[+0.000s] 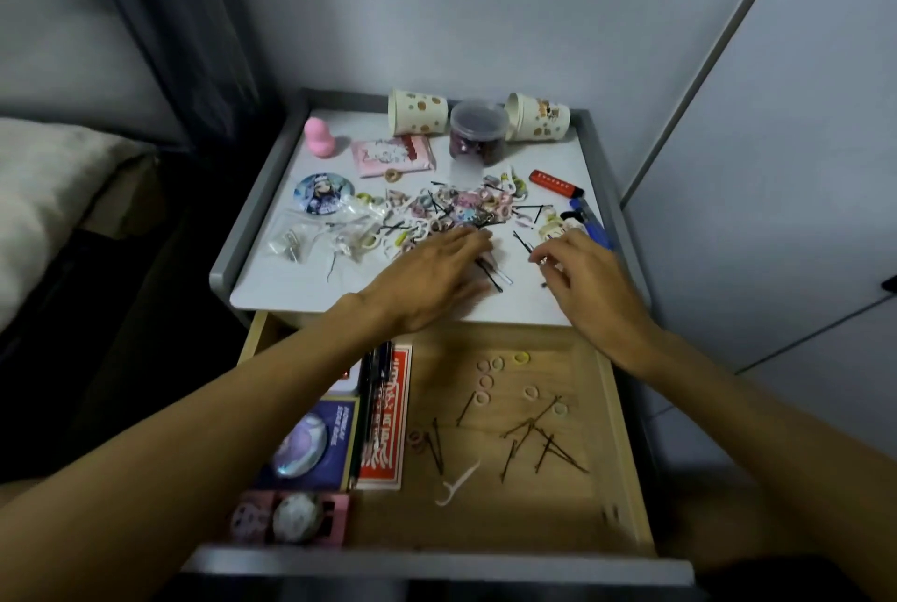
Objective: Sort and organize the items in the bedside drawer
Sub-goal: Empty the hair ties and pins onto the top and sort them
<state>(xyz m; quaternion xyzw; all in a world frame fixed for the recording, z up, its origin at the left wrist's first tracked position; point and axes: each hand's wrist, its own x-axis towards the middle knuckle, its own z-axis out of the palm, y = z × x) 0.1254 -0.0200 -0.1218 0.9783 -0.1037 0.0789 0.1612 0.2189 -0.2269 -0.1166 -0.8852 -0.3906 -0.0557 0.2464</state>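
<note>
**Both hands at the pile on the nightstand**

From my station I see the nightstand top [291,290] carrying the pile of hair accessories [451,208]. The open drawer [509,509] sits just below it, with loose bobby pins [534,441] and small hair ties [485,380] scattered on its wooden floor. Both forearms reach across the drawer. The left hand [432,271] lies palm down, fingers straight and close together, tips resting on the pile's near edge. The right hand [582,276] is just right of the pile, fingers curled, thumb and forefinger tips nearly meeting. Blur keeps me from telling whether they pinch a pin.
</note>
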